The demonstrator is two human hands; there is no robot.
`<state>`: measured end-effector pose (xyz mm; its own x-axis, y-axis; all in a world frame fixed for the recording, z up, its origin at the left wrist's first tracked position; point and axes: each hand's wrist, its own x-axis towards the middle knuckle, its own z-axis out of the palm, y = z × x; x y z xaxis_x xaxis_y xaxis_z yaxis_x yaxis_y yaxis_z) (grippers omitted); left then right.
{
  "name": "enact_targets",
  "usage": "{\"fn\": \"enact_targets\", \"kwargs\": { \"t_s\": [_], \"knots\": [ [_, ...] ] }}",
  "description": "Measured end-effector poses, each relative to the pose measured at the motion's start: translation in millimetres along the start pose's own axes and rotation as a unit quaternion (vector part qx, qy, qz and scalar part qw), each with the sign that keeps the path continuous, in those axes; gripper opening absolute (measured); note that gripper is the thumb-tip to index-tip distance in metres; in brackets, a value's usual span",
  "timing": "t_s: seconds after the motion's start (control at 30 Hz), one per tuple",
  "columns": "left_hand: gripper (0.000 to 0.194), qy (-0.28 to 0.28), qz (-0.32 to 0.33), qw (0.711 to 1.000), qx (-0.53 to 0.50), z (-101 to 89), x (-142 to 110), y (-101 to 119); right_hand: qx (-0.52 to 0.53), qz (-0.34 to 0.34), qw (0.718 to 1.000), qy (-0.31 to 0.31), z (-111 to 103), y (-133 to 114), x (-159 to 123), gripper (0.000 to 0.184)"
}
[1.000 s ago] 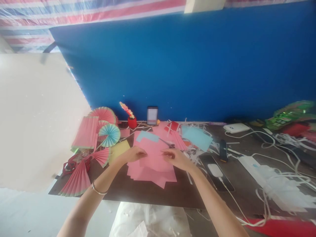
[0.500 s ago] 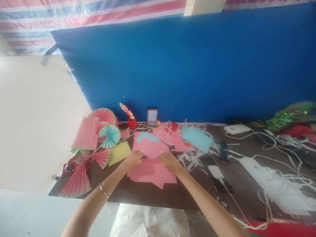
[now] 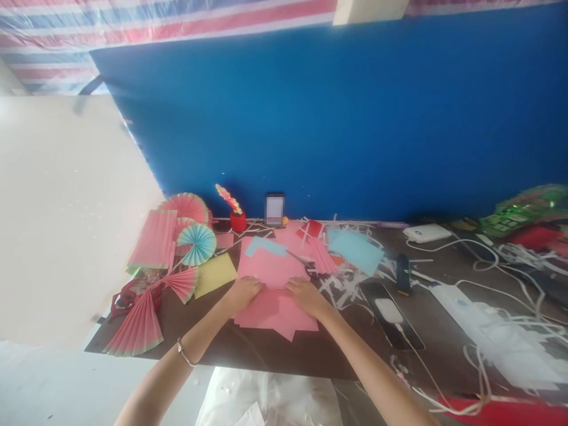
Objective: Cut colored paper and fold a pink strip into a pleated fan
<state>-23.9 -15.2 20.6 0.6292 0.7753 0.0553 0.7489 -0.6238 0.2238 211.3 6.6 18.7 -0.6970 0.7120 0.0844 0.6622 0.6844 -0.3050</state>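
Pink paper sheets [image 3: 277, 310] lie on the dark table in front of me, with a horizontal fold line running between my hands. My left hand [image 3: 245, 292] grips the pink paper at the left of that line, its fingers curled. At the right end, my right hand [image 3: 305, 294] holds the same paper with bent fingers. Both thumbs are mostly hidden. Beyond the hands, a light blue paper piece [image 3: 268, 247] rests on the pink sheets. Scissors [image 3: 298, 257] lie just right of it, partly hard to make out.
Pleated pink fans [image 3: 135, 328] and a blue rosette [image 3: 196, 244] crowd the left, by a yellow sheet [image 3: 216, 275]. Rightward are paper strips [image 3: 350, 290], a phone [image 3: 406, 331], a power strip [image 3: 452, 302] and cables. A blue panel [image 3: 310, 130] stands behind.
My left hand has shifted slightly right and toward me along the pink paper. My right hand stays almost in place, still on the paper.
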Motion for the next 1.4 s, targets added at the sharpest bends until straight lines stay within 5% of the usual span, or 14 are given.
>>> {"fn": "enact_targets", "kwargs": {
  "t_s": [0.13, 0.23, 0.47, 0.67, 1.03, 1.23, 1.4],
  "knots": [
    [0.026, -0.03, -0.057, 0.967, -0.248, -26.3, 8, -14, 0.237, 0.061, 0.969, -0.035, -35, 12, 7, 0.024],
    [0.024, -0.08, -0.048, 0.949, -0.302, -32.7, 19, -27, 0.28, 0.064, 0.953, -0.096, -46, 19, 17, 0.025],
    [0.025, 0.015, -0.043, 0.991, -0.128, -12.6, 25, -36, 0.154, 0.073, 0.985, 0.004, -8, 26, 33, 0.021],
    [0.022, -0.032, 0.043, 0.992, 0.118, 0.2, 23, -41, 0.116, 0.05, 0.992, 0.001, 4, 28, 25, 0.023],
    [0.021, -0.067, 0.06, 0.983, 0.161, 3.9, 18, -28, -0.139, -0.056, 0.989, 0.004, 17, 11, 9, 0.031],
    [0.017, -0.057, 0.012, 0.978, 0.2, 15.6, 14, 3, -0.048, 0.023, 0.998, -0.036, 10, 3, 19, 0.021],
    [0.024, -0.058, -0.027, 0.976, 0.209, 17.4, 12, 15, 0.033, 0.131, 0.991, -0.007, 10, 9, 29, 0.014]
  ]
}}
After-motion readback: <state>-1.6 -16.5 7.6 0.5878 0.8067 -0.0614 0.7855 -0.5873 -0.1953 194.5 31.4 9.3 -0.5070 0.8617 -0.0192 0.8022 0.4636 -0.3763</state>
